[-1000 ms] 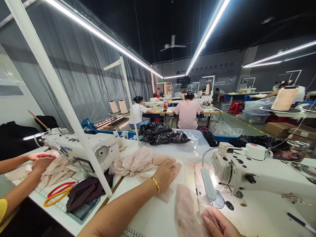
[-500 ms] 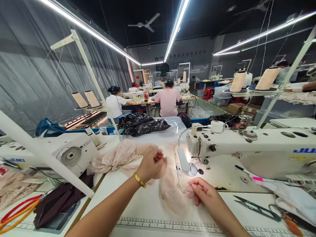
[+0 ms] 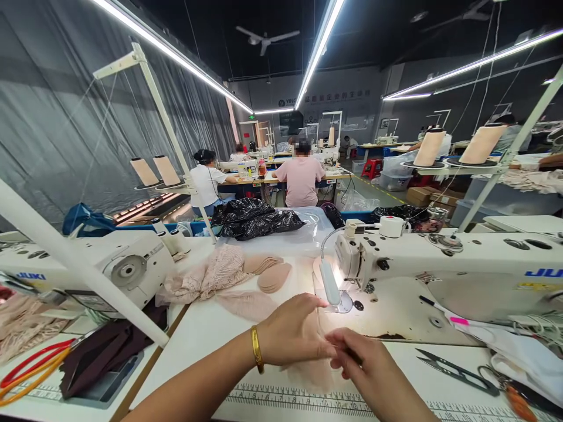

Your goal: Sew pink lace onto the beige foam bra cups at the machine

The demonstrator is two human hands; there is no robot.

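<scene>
Left hand open, thumb spread (shiny gold bangle on wrist), over sheer beige fabric; right hand curled, grip unclear.

Left hand beside right hand, sheer fabric beneath

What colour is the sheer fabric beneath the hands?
The fabric is pale pinkish beige; head view.
</scene>
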